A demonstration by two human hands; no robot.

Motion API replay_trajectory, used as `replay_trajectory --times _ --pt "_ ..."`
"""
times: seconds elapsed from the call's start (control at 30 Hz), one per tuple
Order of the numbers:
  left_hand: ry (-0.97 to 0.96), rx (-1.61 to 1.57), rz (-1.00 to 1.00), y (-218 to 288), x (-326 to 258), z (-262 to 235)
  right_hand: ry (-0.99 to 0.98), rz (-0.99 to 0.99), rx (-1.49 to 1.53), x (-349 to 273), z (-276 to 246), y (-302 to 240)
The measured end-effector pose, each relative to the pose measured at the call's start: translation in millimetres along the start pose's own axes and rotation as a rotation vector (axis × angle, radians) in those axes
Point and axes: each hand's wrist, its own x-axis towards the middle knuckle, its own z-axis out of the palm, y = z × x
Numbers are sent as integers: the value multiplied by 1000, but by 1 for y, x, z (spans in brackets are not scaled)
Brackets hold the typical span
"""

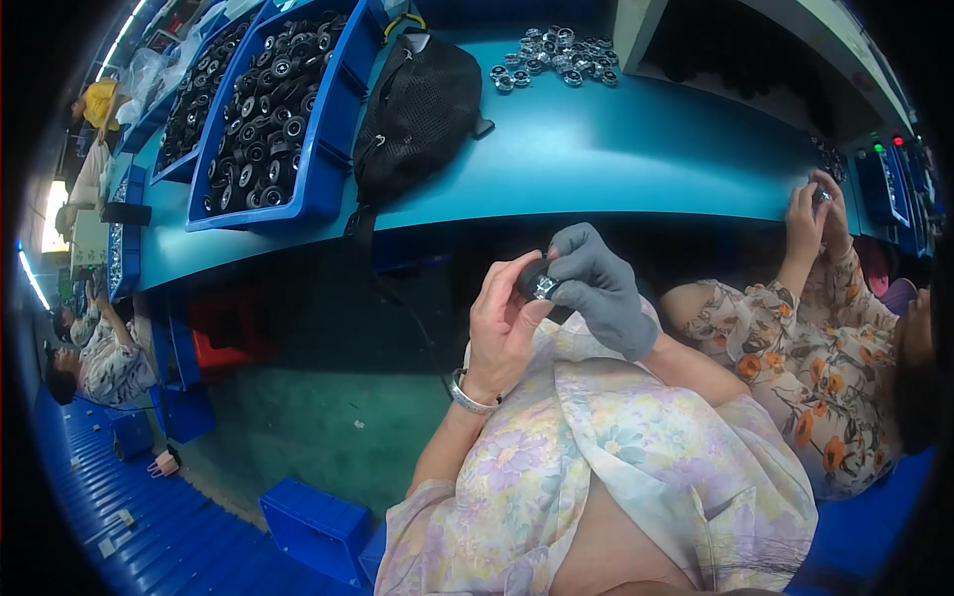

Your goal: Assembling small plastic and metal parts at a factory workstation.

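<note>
Two hands meet at frame centre. The bare left hand and the grey-gloved right hand together pinch one small black-and-silver round part, which sits between their fingertips, below the table's near edge.

Two blue bins of black round parts occupy the upper left. One black mesh bag lies beside them. One loose cluster of silver parts lies at top centre. Bare teal tabletop spans between bag and right edge. A co-worker's hands work at right.

shiny metal part, matt knit glove, glossy plastic bins.
</note>
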Motion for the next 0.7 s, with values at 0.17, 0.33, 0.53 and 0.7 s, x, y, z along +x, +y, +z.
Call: replay_trajectory --times 0.17,0.33,0.53,0.7 --pt "49 228 48 -4 -6 5 63 69 -11 1 4 -1" --pt "56 443 111 -7 -7 10 40 227 -183 2 5 0" --pt "143 590 25 -19 -18 14 26 323 -167 -1 8 12" --pt "198 480 -154 -38 -24 20 103 307 -215 -6 6 43"
